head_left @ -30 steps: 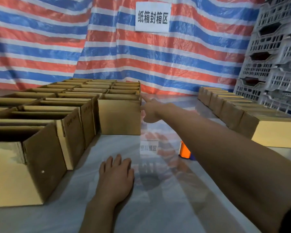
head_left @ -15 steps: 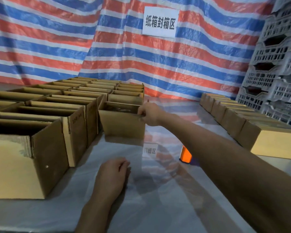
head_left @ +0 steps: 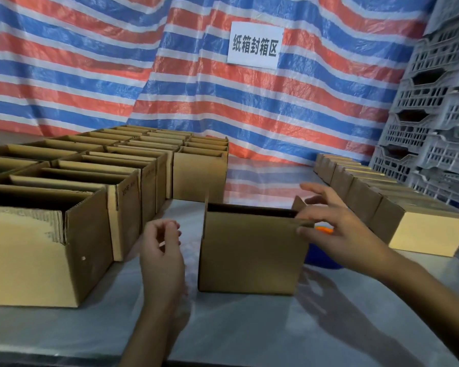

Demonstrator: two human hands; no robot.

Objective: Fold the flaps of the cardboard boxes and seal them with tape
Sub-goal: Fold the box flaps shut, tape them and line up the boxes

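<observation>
Grip, right hand (head_left: 337, 229): I see it pinching the top right corner of the cardboard box (head_left: 249, 255), with the thumb on the front wall, one finger on the rim and the other fingers spread above.
Grip, left hand (head_left: 162, 252): raised, fingers loosely curled, holding nothing.
Task thing: the cardboard box stands upright on the table (head_left: 249, 327), top not closed. It is just right of the left hand and does not touch it.
Behind the right hand: an orange and blue object (head_left: 323, 229), mostly hidden; I cannot tell what it is.
Left of the left hand: open boxes (head_left: 64, 234) in rows.
Right of the right hand: closed boxes (head_left: 429, 231) in one row.
</observation>
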